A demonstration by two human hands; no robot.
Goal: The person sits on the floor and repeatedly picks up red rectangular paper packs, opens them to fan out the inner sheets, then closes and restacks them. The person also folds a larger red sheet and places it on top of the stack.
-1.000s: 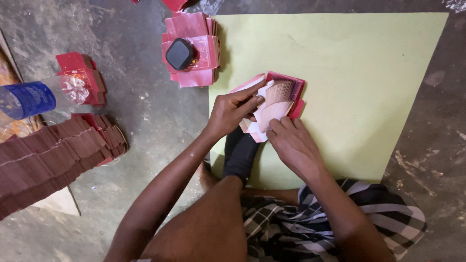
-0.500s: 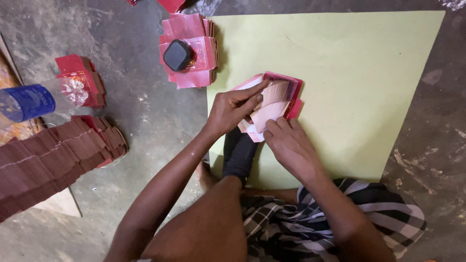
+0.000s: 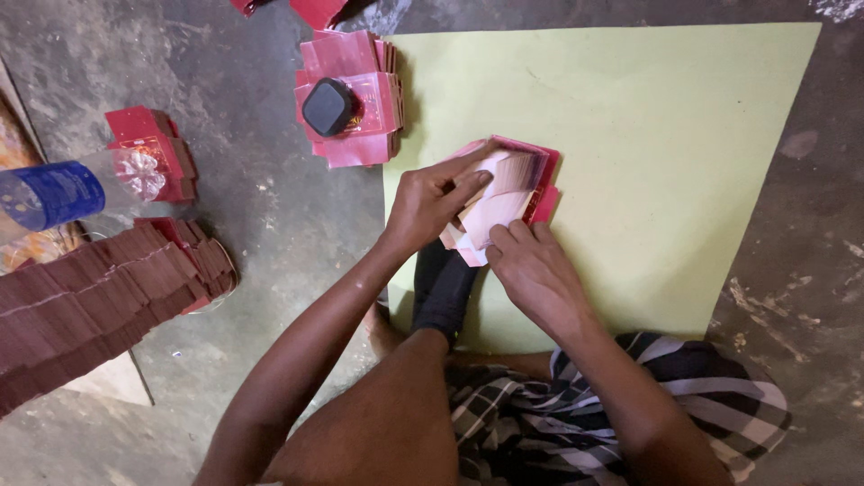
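I see my left hand point(image 3: 432, 202) arched over the pink card stack point(image 3: 504, 193), fingers curled on its top edge — my right hand point(image 3: 531, 265) pinches the lower corner. Both grip the stack, which lies on the yellow-green sheet point(image 3: 648, 144) covering the floor.

Two hands at centre: left hand point(image 3: 430, 202) and right hand point(image 3: 533, 270), both on one fanned stack of pink-and-red cards point(image 3: 504, 193) lying on one pale green sheet point(image 3: 648, 135). One pile of pink cut-outs point(image 3: 360, 126) at eleven o'clock, topped by one small black block point(image 3: 328, 106); two red card scraps at twelve point(image 3: 315, 9), cut by the frame edge. One red folded box point(image 3: 148, 148), one clear bottle with a blue label point(image 3: 54, 193) and one long row of dark red cards point(image 3: 99, 297) at nine.
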